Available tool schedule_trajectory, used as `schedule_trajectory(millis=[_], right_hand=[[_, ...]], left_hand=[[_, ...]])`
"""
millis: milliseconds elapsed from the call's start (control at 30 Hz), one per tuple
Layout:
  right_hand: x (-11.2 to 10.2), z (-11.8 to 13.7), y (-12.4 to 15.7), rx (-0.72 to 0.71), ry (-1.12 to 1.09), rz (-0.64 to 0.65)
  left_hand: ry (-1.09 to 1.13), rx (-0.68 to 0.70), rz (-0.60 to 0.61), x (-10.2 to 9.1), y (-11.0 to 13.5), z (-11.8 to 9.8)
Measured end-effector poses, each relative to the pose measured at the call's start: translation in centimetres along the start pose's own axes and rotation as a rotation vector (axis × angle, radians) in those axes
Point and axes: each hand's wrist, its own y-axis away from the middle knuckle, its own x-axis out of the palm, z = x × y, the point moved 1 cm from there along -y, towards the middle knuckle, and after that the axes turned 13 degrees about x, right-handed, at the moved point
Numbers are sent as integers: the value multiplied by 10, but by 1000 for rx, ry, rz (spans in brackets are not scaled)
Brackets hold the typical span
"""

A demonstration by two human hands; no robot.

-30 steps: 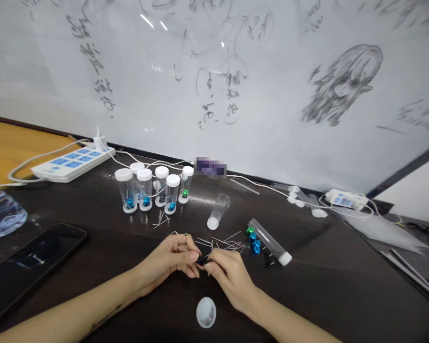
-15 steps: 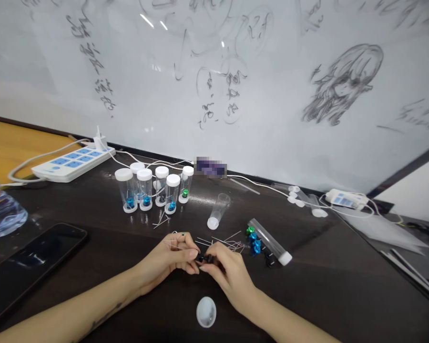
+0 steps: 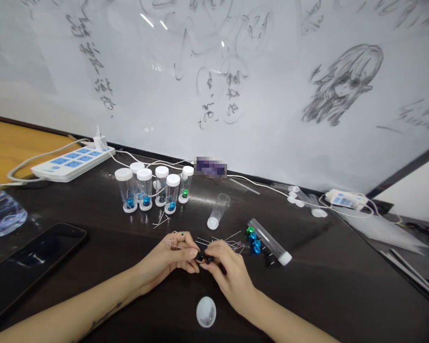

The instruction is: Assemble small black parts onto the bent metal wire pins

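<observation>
My left hand (image 3: 171,261) and my right hand (image 3: 228,272) meet at the front middle of the dark table (image 3: 343,286). Both pinch a small black part (image 3: 204,258) between their fingertips. Thin metal pins (image 3: 225,243) lie scattered just behind the hands. Small blue and green metal knobs (image 3: 253,239) sit right of the pins, beside a clear tube (image 3: 269,241) lying on its side. A white cap (image 3: 206,312) rests on the table in front of my right wrist.
Several capped vials (image 3: 153,188) holding coloured knobs stand behind the hands. An open tube (image 3: 219,210) lies nearby. A phone (image 3: 28,267), a water bottle (image 3: 0,209) and a power strip (image 3: 73,162) are at the left. Cables and loose caps (image 3: 300,200) run along the whiteboard.
My right hand has shifted slightly up and left, turning the black part between the fingertips. My left hand has barely moved.
</observation>
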Motion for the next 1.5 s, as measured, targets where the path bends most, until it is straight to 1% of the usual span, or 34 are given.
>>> schedule_trajectory(millis=[200, 400, 633, 767, 900, 1033, 1100, 1233, 1433, 1500], right_hand=[[0, -1, 0, 75, 7, 46], [2, -2, 1, -10, 26, -5], [1, -2, -1, 94, 32, 63], [1, 0, -1, 78, 23, 33], [0, 0, -1, 62, -35, 20], [0, -1, 0, 82, -48, 22], [0, -2, 1, 87, -40, 2], [1, -2, 1, 18, -50, -49], [-1, -2, -1, 76, 16, 30], [-1, -2, -1, 69, 14, 20]], left_hand=[[7, -5, 14, -1, 0, 1], [7, 3, 8, -2, 0, 2], [-6, -11, 10, 1, 2, 0], [-3, -4, -2, 0, 1, 0], [3, -4, 10, 0, 0, 0], [-2, 0, 6, 0, 0, 1], [3, 3, -4, 0, 0, 1], [9, 4, -12, 0, 0, 0], [-2, -5, 24, 2, 0, -1], [-2, -1, 18, 1, 0, 0]])
